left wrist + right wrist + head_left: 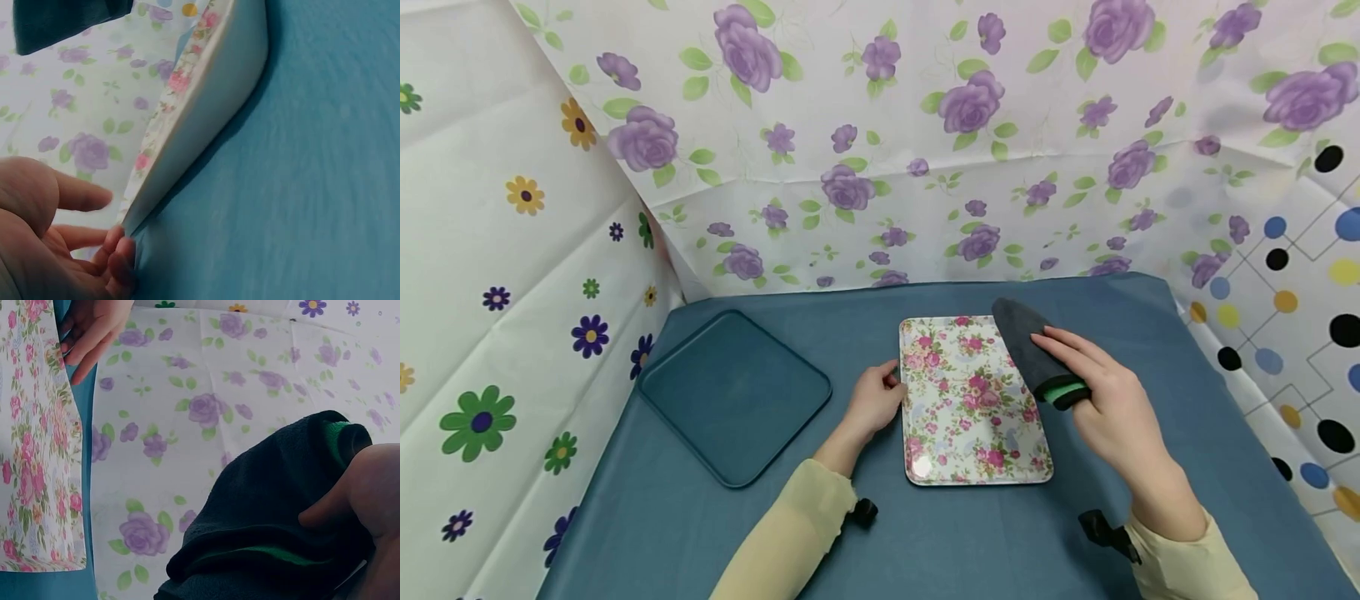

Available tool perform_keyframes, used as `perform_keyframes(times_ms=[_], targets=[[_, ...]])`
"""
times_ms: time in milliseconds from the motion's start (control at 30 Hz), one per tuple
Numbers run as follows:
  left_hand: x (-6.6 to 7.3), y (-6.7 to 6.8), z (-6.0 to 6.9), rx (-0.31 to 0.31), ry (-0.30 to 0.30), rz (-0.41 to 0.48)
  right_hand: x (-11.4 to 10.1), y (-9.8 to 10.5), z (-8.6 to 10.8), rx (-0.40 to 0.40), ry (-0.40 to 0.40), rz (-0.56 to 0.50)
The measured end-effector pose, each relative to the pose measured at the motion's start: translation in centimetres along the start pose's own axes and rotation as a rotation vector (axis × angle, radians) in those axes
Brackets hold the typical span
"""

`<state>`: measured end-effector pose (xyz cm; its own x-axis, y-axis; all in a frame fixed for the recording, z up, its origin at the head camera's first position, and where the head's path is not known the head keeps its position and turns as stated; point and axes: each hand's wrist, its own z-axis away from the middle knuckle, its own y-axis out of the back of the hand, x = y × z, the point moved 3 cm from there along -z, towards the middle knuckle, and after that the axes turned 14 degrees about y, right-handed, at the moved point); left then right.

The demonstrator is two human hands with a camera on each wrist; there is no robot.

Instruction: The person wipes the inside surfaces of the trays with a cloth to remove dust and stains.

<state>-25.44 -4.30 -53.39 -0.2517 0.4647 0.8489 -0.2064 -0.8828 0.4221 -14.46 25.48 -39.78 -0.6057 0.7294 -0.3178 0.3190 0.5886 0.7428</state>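
A white rectangular tray (973, 417) with pink flowers lies flat on the table. My left hand (877, 398) is at its left edge; in the left wrist view, the fingertips touch the rim of the floral tray (187, 103) while the thumb stands apart from it. My right hand (1112, 408) grips a folded dark grey cloth (1026, 333) with a green inner side, held over the tray's upper right part. From the right wrist, the same cloth (269, 487) appears bunched, with the thumb pressed on it. The palm-side fingers of the right hand are hidden there.
To the left, a dark teal square tray (733, 400) with a raised rim lies turned at an angle. Blue-grey cloth (962, 542) covers the table. Flower-printed sheets (850, 108) hang behind and at the left, and a dotted sheet (1285, 350) hangs at the right.
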Motion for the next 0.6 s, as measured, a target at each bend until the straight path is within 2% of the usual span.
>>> perform_keyframes(times_ms=[67, 133, 267, 367, 467, 600], targets=[[-0.5, 1.3, 0.2, 0.027, -0.023, 0.010, 0.0, -0.1, 0.0, -0.010, -0.003, -0.004], [-1.1, 3.1, 0.7, 0.067, -0.040, 0.009, 0.0, -0.3, 0.1, -0.018, -0.009, -0.011], [-2.8, 8.4, 2.2, 0.149, -0.025, -0.026, 0.1, -0.4, 0.2, -0.032, -0.018, -0.024], [-4.5, 13.2, 3.7, 0.211, 0.018, -0.094, 0.1, -0.5, 0.2, -0.039, -0.017, -0.027], [-6.5, 18.0, 5.4, 0.307, 0.065, -0.163, 0.3, -0.5, 0.1, -0.049, -0.016, -0.026], [-9.6, 23.6, 7.2, 0.461, 0.191, -0.211, 0.6, -0.6, 0.0, -0.068, -0.022, -0.023]])
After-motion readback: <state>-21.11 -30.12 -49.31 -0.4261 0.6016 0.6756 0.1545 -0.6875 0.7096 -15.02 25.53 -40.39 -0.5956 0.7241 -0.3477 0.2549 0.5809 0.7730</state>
